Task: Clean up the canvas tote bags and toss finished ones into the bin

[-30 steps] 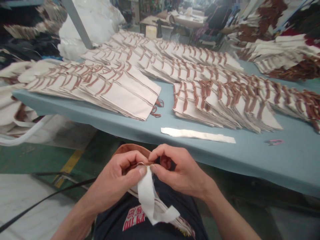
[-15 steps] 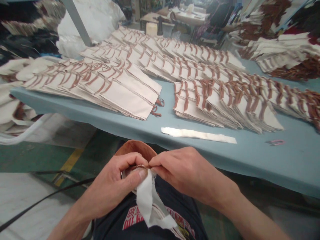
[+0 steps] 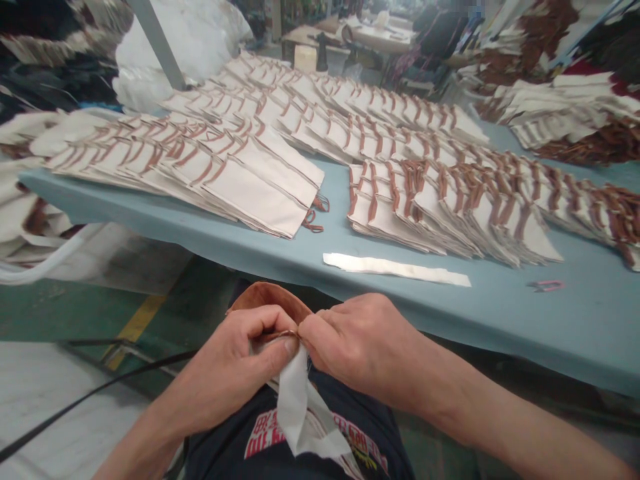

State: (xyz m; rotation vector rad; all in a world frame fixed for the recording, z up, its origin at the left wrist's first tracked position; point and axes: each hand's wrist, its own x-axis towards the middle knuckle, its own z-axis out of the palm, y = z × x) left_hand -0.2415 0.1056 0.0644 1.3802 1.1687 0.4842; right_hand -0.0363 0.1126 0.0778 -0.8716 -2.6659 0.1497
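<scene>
My left hand point(image 3: 235, 367) and my right hand point(image 3: 360, 347) meet over my lap, fingertips pinched together. Between them they hold a white fabric strip point(image 3: 300, 413) that hangs down over my dark shirt, joined to a small metal ring point(image 3: 280, 335) and a brown leather piece point(image 3: 267, 297) behind the fingers. Both hands are closed on this piece. A loose white strip point(image 3: 395, 268) lies on the blue table point(image 3: 550, 327) just beyond my hands.
Fanned rows of cream fabric pieces with brown straps point(image 3: 440, 200) cover the table, with another stack point(image 3: 200, 167) at the left. A small pink clip point(image 3: 547, 285) lies at the right. A black cable point(image 3: 90, 400) crosses the floor at the left.
My right hand has turned over and slid left, covering more of the strip's top. The hanging strip's end has dropped slightly lower.
</scene>
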